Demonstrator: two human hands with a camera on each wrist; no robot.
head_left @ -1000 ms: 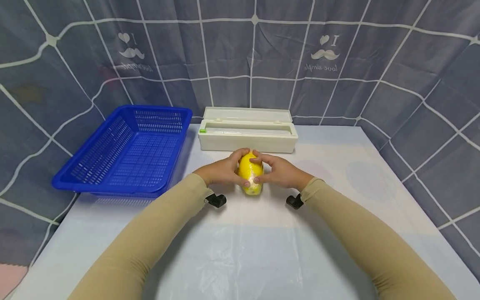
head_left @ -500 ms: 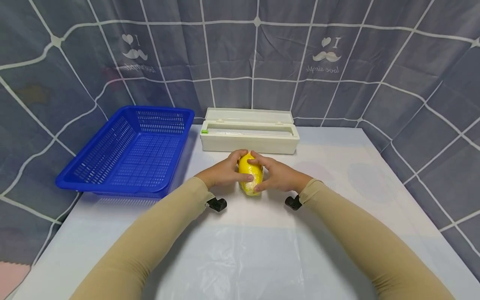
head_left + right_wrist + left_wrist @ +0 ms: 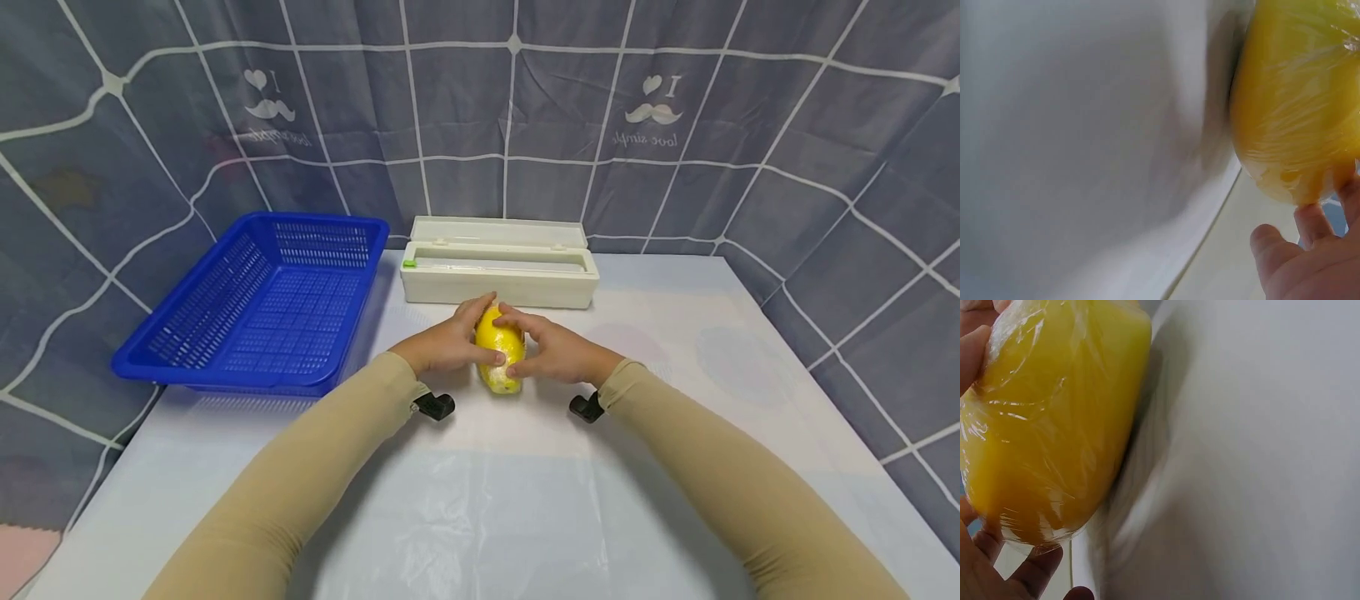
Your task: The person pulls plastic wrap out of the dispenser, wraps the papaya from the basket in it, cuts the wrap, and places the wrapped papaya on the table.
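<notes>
An oblong yellow fruit [image 3: 498,337], wrapped in clear cling film, is at mid-table between both hands. My left hand [image 3: 444,343] holds its left side, thumb across the near face and fingers at the far end. From the right, my right hand [image 3: 564,348] curves its fingers over the far end, with the thumb low on the near face. Shiny creases of film [image 3: 1025,406] run over the fruit in the left wrist view. In the right wrist view, fingertips [image 3: 1313,219] press the fruit's rounded far end. Its underside is hidden.
Behind the hands stands a long white cling film dispenser [image 3: 498,292] with its lid raised and a green slider at left. A blue plastic basket [image 3: 217,379] sits at the left of the white-covered table [image 3: 480,517]. A grey checked curtain [image 3: 465,100] hangs close behind.
The fruit has turned slightly between the hands, and the fingers and thumbs have shifted a little along it. The head view has moved slightly; dispenser and basket stay put.
</notes>
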